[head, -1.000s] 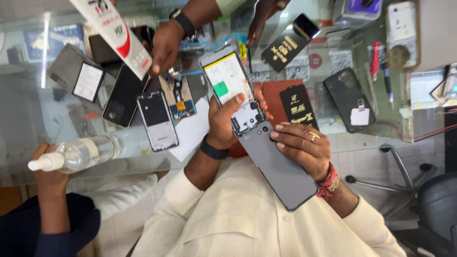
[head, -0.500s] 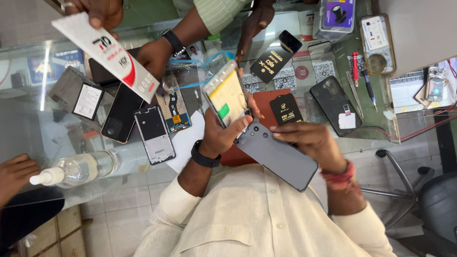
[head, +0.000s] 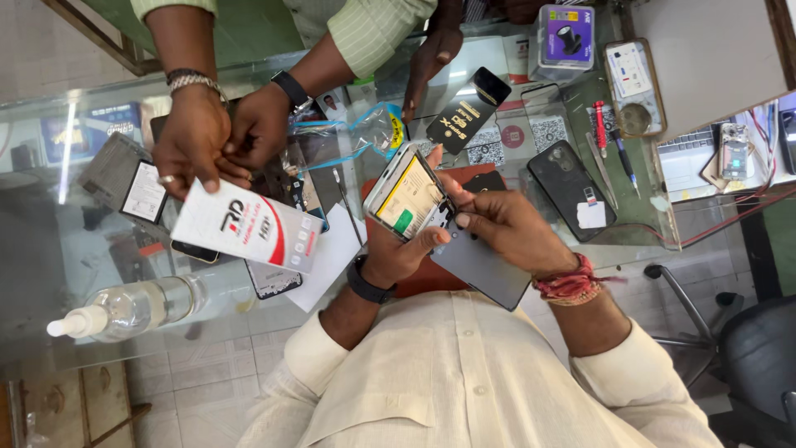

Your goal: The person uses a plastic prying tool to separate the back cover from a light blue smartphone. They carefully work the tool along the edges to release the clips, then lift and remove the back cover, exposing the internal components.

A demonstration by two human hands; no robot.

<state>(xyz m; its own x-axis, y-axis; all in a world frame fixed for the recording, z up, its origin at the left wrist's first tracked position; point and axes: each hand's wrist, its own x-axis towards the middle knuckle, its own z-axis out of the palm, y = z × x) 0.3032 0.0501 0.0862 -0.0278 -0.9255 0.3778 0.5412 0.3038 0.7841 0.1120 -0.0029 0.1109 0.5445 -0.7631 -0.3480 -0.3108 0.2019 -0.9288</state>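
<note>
Going left to right along the glass counter [head: 50,232]: the clear spray bottle [head: 124,311] lies alone by the near left edge. The hand that was on it half a second ago is gone.

The big change is the white box with red and black print [head: 249,228]. The other person's hand [head: 195,137] has brought it down from the far left corner, so it now sits low over the loose phones and hides a couple of them. It doesn't touch what you're holding.

In the middle, your left hand [head: 398,253] has its fingers curled around the opened phone [head: 410,195], yellow-and-green inside facing up, tilted flatter than before. Your right hand [head: 510,228] has its fingertips bunched together on the edge of the grey back cover [head: 481,265], right beside the phone and above the counter's near edge.

Further right there's a slim black box with gold print [head: 464,120]. After it comes a black phone with a white sticker [head: 572,191]. A clear box with a purple label [head: 568,33] sits at the far edge, and a red screwdriver [head: 599,124] lies next to it.
</note>
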